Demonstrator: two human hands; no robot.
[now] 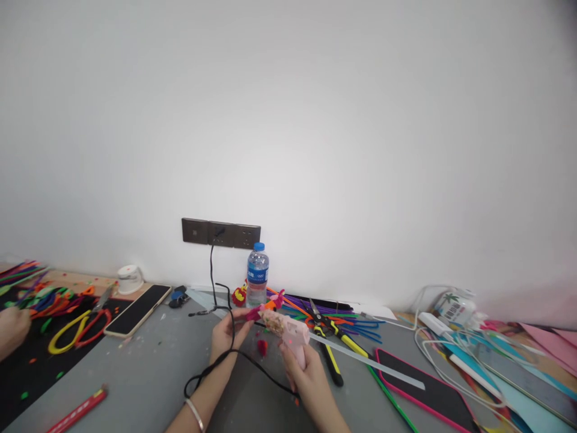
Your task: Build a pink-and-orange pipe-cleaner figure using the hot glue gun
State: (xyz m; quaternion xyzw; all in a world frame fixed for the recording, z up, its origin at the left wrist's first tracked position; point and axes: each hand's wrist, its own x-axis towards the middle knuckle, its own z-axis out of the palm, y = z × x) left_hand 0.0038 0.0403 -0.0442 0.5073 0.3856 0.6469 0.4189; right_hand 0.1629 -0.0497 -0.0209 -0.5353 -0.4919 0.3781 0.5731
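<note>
My right hand point(302, 367) is wrapped round the handle of a pale pink hot glue gun point(295, 334), its nozzle end pointing left. A long translucent glue stick point(374, 359) sticks out of the gun's back. Between the fingers of my left hand point(229, 334) is a small pink and orange fuzzy craft piece point(269, 306), close to the nozzle; whether they touch I cannot tell. The black cord point(233, 328) loops over my left wrist and runs towards the gun. Below the piece, a small red fuzzy bit point(262, 347) lies on the table.
A water bottle point(257, 276) stands by the wall near the sockets point(220, 233). Pliers point(331, 355), pipe cleaners point(360, 325) and a pink-edged phone point(421, 385) lie right. Left are scissors point(81, 331), another phone point(137, 311), a red marker point(79, 411) and another person's hand point(13, 331).
</note>
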